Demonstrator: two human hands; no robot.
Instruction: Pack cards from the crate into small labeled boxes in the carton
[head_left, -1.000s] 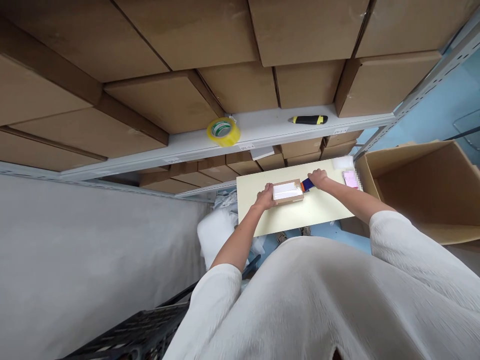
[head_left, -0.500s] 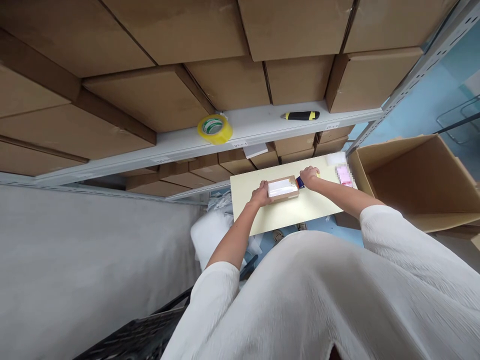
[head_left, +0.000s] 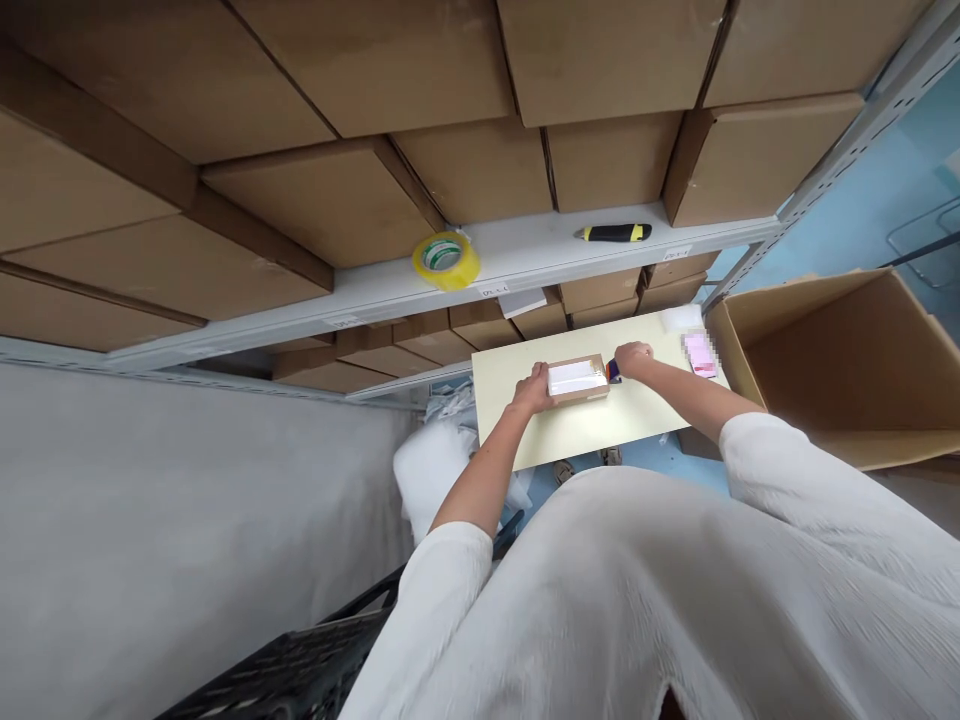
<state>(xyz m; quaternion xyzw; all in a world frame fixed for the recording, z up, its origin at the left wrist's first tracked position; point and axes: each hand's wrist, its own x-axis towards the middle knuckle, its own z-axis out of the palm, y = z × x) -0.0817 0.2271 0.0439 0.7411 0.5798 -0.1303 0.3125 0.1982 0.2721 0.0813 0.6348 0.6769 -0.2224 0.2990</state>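
A small cardboard box (head_left: 578, 380) with a white label on top lies on the cream tabletop (head_left: 622, 425). My left hand (head_left: 532, 388) is closed on the box's left end, thumb and fingers on its sides. At the opposite end, my right hand (head_left: 634, 360) grips a dark blue and orange tape dispenser (head_left: 613, 371), which meets the box's right edge. Most of the dispenser is hidden behind my fingers. Shiny clear tape shows on the box near that edge.
A yellow tape roll (head_left: 446, 261) and a black-and-yellow utility knife (head_left: 615, 233) lie on the metal shelf (head_left: 525, 240) among stacked cartons. A phone with a pink screen (head_left: 701, 355) is at the table's right end, beside a large open carton (head_left: 847, 360). A black crate (head_left: 300, 660) stands lower left.
The dispenser stays at the box's right end while my right hand shifts slightly and tilts, hiding more of it. My left hand keeps holding the box. The camera view sways a little.
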